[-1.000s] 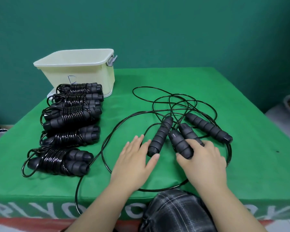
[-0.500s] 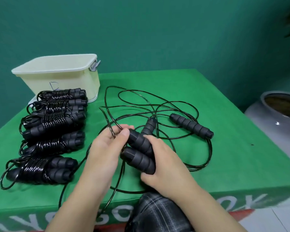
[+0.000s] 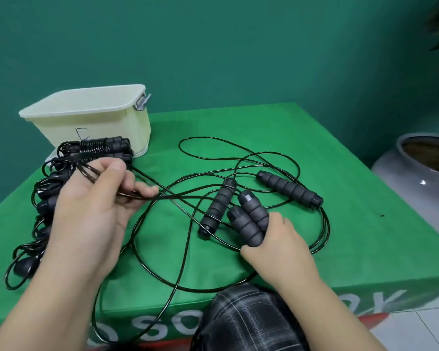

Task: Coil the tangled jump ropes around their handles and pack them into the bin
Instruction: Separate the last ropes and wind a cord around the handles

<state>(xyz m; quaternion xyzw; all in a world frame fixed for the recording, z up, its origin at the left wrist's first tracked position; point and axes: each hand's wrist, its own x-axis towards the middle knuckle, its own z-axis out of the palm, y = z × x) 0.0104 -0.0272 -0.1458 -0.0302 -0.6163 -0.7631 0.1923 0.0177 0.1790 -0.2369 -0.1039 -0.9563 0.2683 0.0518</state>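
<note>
The right hand [image 3: 276, 239] is closed around two black foam handles [image 3: 249, 224], held side by side near the front edge of the green table [image 3: 365, 236], their capped ends pointing toward the far edge. The left hand [image 3: 94, 209] is raised above the left half of the table; its thumb and fingers pinch several strands of black cord [image 3: 188, 198], which run from the hand toward the held handles.

Two further handles lie loose on the table: one [image 3: 217, 207] just left of the held pair, one [image 3: 289, 190] toward the right, angled to the right edge. Loose handles in view: four in total. Cord loops spread across the centre of the table, and one loop hangs over the front edge.

Coiled ropes [image 3: 104, 145] lie in a row along the left edge, largely hidden by the left hand and forearm; the count cannot be told. One cream bin [image 3: 91, 122] stands at the far left corner, behind the row.
</note>
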